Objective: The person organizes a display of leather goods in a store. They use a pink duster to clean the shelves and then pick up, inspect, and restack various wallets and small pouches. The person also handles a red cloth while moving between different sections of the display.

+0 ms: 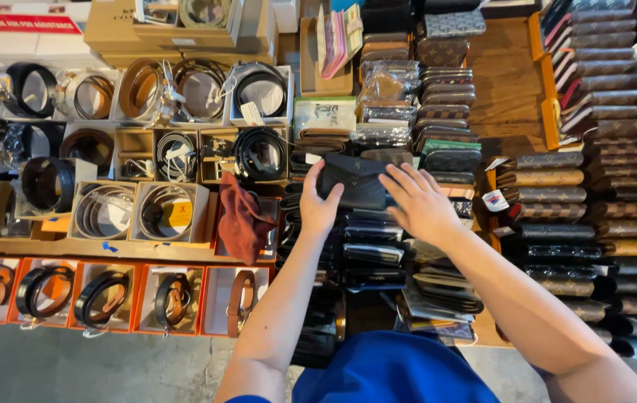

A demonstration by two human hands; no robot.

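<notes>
A black envelope-style wallet (359, 181) lies flat over rows of stacked wallets on a wooden display stand. My left hand (320, 203) grips its left edge, thumb on top. My right hand (419, 203) rests on its right edge with the fingers spread over it. Both forearms reach in from the bottom of the view. Rows of dark wallets (373, 250) lie under and below the hands.
Coiled belts in open boxes (169, 211) fill the left side, with orange boxes of belts (102, 297) along the front. A dark red cloth pouch (245, 216) lies beside my left hand. Brown patterned wallets (617, 194) stand in rows at the right. Grey floor below.
</notes>
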